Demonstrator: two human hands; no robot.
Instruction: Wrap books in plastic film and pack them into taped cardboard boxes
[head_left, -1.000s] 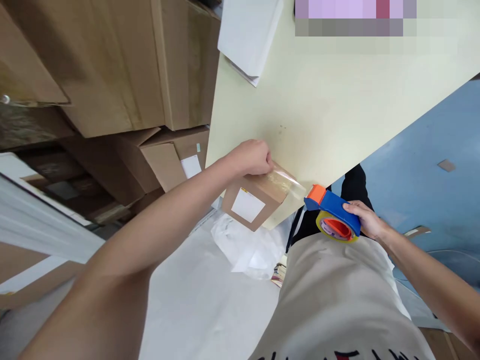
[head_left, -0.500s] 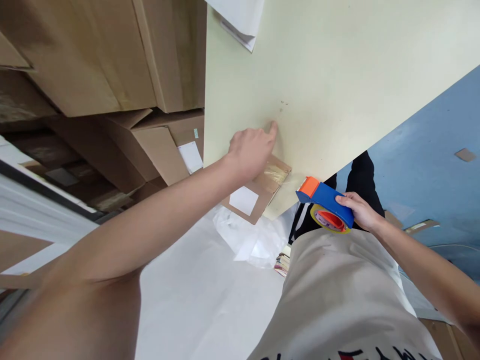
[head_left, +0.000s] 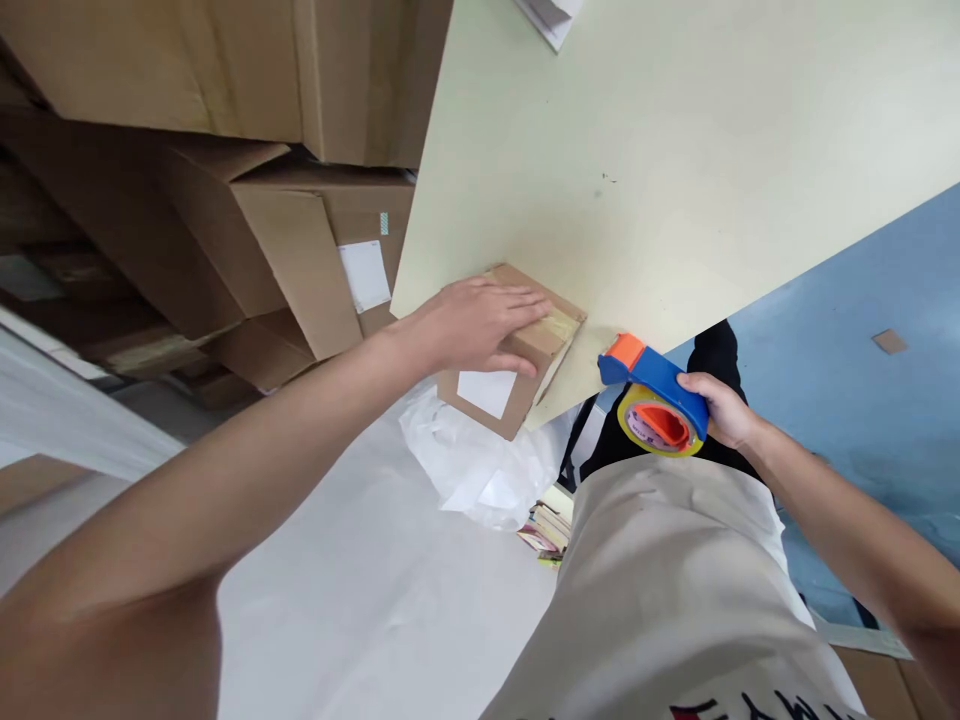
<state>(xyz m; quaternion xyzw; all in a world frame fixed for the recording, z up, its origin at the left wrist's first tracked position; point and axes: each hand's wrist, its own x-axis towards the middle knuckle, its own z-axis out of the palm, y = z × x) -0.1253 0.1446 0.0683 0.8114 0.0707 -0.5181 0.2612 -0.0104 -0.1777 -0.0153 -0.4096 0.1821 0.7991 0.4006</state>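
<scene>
A small cardboard box [head_left: 525,392] sits at the near corner of the pale table, with a white label on its side and clear tape on its top. Across the top of this box lies my left hand [head_left: 491,325], fingers stretched out and the thumb apart. My right hand [head_left: 721,408] grips a blue tape dispenser [head_left: 664,385] with an orange front, just off the table edge in front of my body. A roll of yellowish tape [head_left: 660,420] with an orange hub is mounted in it. Part of the box top is hidden under my left hand.
Large cardboard boxes [head_left: 300,240] are stacked left of the table [head_left: 675,150]. White plastic wrapping [head_left: 480,470] hangs below the small box. A folded white paper [head_left: 553,18] lies at the table's far side. The floor [head_left: 840,310] is blue, with a cardboard scrap [head_left: 889,342] on it.
My left hand has gone from pointing with the index finger over the table to lying spread on the box. My right hand still holds the tape dispenser. The camera view has shifted.
</scene>
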